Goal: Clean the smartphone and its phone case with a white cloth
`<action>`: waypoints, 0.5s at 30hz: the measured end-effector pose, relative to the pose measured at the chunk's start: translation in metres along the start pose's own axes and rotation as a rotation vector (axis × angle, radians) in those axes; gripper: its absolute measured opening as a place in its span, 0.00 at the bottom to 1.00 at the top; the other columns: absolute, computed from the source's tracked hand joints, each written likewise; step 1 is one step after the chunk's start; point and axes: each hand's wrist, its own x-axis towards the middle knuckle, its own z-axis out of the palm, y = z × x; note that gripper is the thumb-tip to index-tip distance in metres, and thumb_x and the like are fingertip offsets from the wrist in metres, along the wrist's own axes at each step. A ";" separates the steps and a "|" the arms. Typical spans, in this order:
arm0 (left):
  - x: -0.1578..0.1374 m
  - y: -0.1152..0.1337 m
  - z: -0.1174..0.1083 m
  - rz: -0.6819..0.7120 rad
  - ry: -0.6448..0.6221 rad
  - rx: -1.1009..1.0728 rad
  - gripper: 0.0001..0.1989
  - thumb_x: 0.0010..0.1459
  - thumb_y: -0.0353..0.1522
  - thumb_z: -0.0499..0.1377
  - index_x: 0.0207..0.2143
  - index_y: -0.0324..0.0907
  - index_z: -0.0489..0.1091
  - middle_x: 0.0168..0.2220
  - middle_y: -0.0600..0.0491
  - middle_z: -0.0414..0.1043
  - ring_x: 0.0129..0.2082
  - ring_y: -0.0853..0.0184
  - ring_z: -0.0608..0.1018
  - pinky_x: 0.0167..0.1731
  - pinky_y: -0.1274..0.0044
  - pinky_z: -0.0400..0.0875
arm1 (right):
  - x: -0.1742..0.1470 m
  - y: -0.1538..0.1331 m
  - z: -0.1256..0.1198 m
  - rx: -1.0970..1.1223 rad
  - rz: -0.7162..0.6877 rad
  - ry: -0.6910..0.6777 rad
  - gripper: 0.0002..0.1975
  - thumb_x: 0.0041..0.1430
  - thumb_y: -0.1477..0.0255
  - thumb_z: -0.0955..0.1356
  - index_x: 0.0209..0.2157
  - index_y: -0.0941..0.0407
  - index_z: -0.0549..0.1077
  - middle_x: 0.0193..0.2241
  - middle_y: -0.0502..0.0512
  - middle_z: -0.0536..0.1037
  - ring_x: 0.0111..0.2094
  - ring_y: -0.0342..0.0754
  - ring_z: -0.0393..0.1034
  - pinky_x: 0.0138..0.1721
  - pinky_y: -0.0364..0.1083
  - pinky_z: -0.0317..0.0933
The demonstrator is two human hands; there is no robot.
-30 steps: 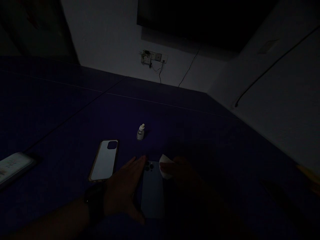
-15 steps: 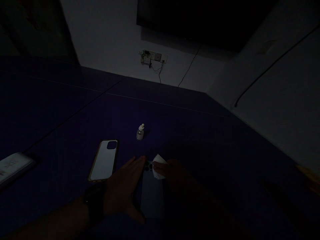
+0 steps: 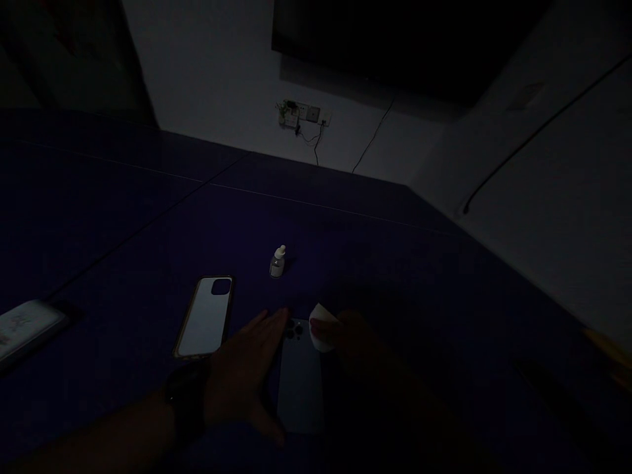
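Note:
A smartphone (image 3: 300, 388) lies face down on the dark blue surface, its camera lenses at the far end. My left hand (image 3: 244, 378), with a dark watch on the wrist, rests along the phone's left side. Its fingers are stretched out and the thumb is spread toward the near end. My right hand (image 3: 348, 336) is closed on a folded white tissue (image 3: 320, 316) at the phone's upper right edge, near the cameras. Much of the right hand is lost in shadow. Left of the phone lies a phone case (image 3: 203, 326) with a clear back and a brownish rim.
A small dropper bottle (image 3: 277, 264) with a white cap stands beyond the phone. At the far left lies a whitish packet (image 3: 29, 329). A wall with sockets (image 3: 312, 114), cables and a dark screen (image 3: 395, 46) rises behind. The room is very dim.
My right hand has moved slightly right with the tissue, uncovering more of the camera area. My left hand and the phone stay nearly in place.

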 end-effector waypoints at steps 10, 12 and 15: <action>-0.001 -0.001 0.000 -0.022 -0.014 -0.024 0.77 0.36 0.59 0.71 0.72 0.41 0.25 0.72 0.31 0.40 0.70 0.35 0.50 0.66 0.45 0.47 | -0.002 0.000 -0.006 -0.004 0.024 0.002 0.26 0.61 0.81 0.60 0.57 0.50 0.75 0.53 0.54 0.79 0.43 0.54 0.69 0.46 0.54 0.65; 0.000 0.001 -0.001 -0.023 -0.022 -0.022 0.77 0.36 0.60 0.70 0.73 0.41 0.27 0.72 0.31 0.40 0.70 0.36 0.50 0.66 0.46 0.47 | 0.001 -0.004 -0.006 0.000 -0.004 -0.011 0.27 0.62 0.81 0.60 0.57 0.48 0.75 0.54 0.52 0.79 0.43 0.53 0.69 0.46 0.53 0.64; 0.001 0.002 -0.003 -0.021 -0.024 -0.010 0.76 0.36 0.61 0.70 0.73 0.39 0.29 0.72 0.30 0.40 0.70 0.37 0.50 0.66 0.47 0.47 | 0.008 -0.013 -0.001 -0.016 -0.049 0.032 0.26 0.64 0.82 0.59 0.58 0.50 0.74 0.57 0.52 0.77 0.45 0.53 0.68 0.48 0.53 0.63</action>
